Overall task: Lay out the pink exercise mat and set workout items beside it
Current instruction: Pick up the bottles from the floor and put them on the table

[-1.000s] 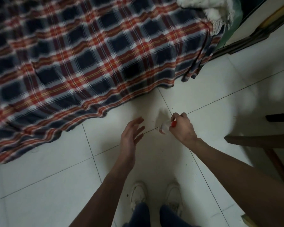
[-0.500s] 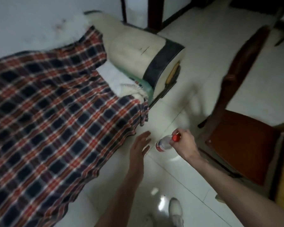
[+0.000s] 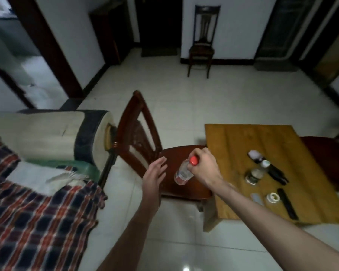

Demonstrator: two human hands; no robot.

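A white tiled floor (image 3: pixel 233 106) is stretching across the room. At the left a plaid blanket (image 3: pixel 37 216) is lying over a bed or sofa, with a cream bolster (image 3: pixel 47 133) lying at its far end. At the right a low table under a yellow cloth (image 3: pixel 258 153) is carrying a small jar (image 3: pixel 255 174), a black remote (image 3: pixel 287 206) and other bits too blurred to name. A dark wooden chair (image 3: pixel 143 137) is standing between bolster and table, and a second chair (image 3: pixel 202 40) is sitting against the far wall. The right hand (image 3: pixel 203 169) is gripping a clear water bottle (image 3: pixel 182 173) near its red cap (image 3: pixel 193 160), the bottle tilting down over the near chair's seat. The left hand (image 3: pixel 155 177) is hanging just beside it, fingers straight, holding nothing, not touching the bottle. No pink mat is showing from where I stand.
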